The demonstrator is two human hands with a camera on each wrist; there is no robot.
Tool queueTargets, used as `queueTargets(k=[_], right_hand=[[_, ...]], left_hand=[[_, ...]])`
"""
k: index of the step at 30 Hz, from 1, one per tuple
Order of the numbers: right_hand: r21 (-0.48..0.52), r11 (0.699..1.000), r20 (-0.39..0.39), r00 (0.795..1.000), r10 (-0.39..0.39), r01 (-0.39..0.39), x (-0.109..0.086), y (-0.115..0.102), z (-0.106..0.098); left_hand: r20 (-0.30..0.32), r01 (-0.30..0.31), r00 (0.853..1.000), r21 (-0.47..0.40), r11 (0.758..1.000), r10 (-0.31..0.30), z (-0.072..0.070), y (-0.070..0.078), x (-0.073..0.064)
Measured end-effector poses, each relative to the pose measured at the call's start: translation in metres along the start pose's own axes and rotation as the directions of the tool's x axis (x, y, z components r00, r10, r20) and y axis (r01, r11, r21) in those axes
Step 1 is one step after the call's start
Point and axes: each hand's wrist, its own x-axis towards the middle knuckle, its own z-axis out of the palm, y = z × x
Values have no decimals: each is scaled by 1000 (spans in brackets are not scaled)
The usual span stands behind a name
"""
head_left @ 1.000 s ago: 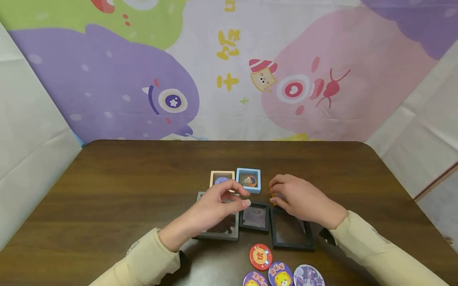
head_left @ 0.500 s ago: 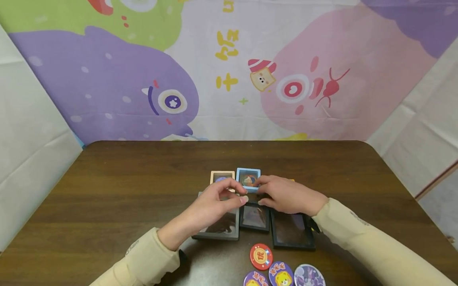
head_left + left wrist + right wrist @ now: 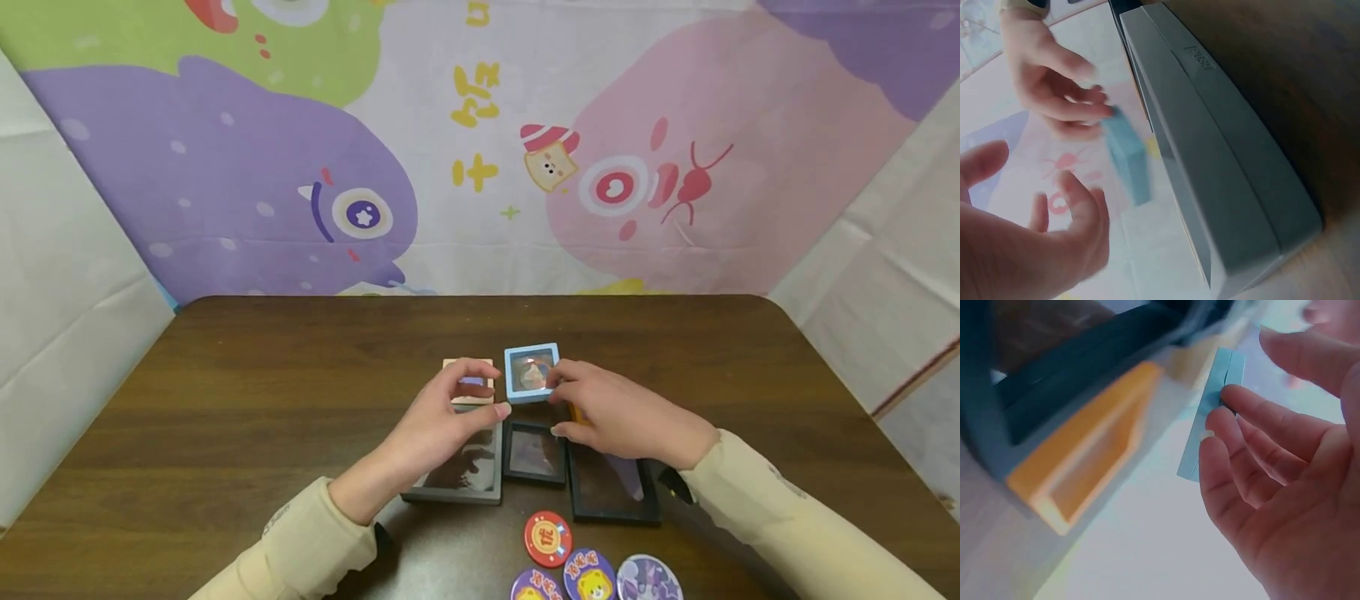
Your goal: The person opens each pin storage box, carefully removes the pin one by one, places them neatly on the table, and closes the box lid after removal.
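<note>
My right hand [image 3: 633,412] holds a small light-blue display frame [image 3: 531,373] by its right side, fingertips on the edge and thumb apart from it. A clear film inside carries a round patterned piece. The right wrist view shows the same blue frame [image 3: 1210,394] edge-on against the fingertips. My left hand [image 3: 431,417] hovers over a grey display frame [image 3: 465,479], fingers loosely curved with nothing between them. Behind those fingers a beige frame [image 3: 486,396] with a purple round piece is partly covered. An orange frame [image 3: 1088,453] lies beside my right hand, mostly hidden from the head view.
A small black frame [image 3: 534,454] and a larger black frame [image 3: 611,492] lie to the right of the grey one. Several round badges, among them a red badge [image 3: 547,539], sit near the front of the brown table [image 3: 262,417]. A cartoon-printed cloth [image 3: 465,250] hangs behind.
My right hand moved left from the orange frame to the blue frame, then drew it slightly right and away, turning it a little. My left hand shifted slightly left.
</note>
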Motion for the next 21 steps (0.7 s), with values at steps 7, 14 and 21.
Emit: queueTargets(k=[7, 14, 21], right_hand=[[161, 984, -63, 996, -62, 71, -29, -25, -20], [292, 946, -134, 986, -103, 138, -45, -45, -28], [284, 934, -276, 951, -139, 218, -49, -46, -27]], left_hand=[[3, -33, 999, 7, 999, 33, 1, -3, -2], [121, -144, 982, -39, 989, 148, 0, -3, -3], [144, -220, 964, -47, 974, 224, 3, -2, -3]])
